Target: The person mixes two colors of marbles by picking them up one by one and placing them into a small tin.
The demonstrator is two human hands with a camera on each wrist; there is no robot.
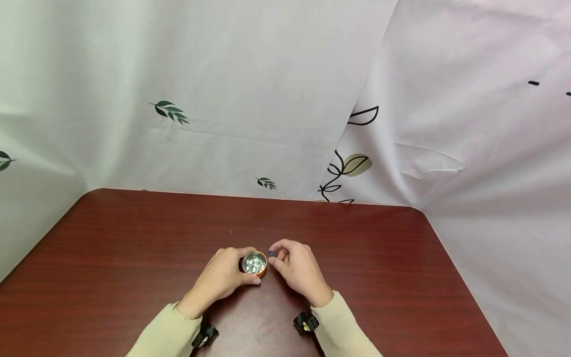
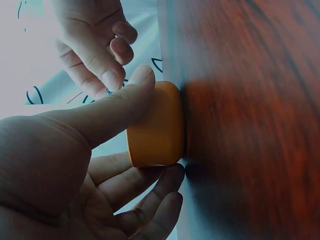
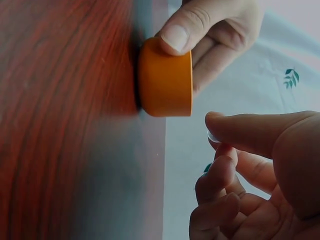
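A small round orange cup [image 2: 159,131] stands upright on the table, with several shiny clear or silvery pieces [image 1: 255,264] inside it. My left hand [image 1: 225,272] grips the cup from the left, thumb on the near side and fingers round the far side. Just to the right of the rim, my right hand [image 1: 300,267] pinches a small bluish, glassy piece [image 1: 271,253] between thumb and fingertips. In the right wrist view, only a clear edge of this piece [image 3: 213,136] shows beneath the thumb; the fingers hide the rest.
Both hands work over a dark red wood-grain table [image 1: 379,277] with rounded far corners. White cloth [image 1: 250,99] with printed leaves hangs behind it and along both sides. A black strap device sits on each wrist, by the pale sleeves [image 1: 343,322].
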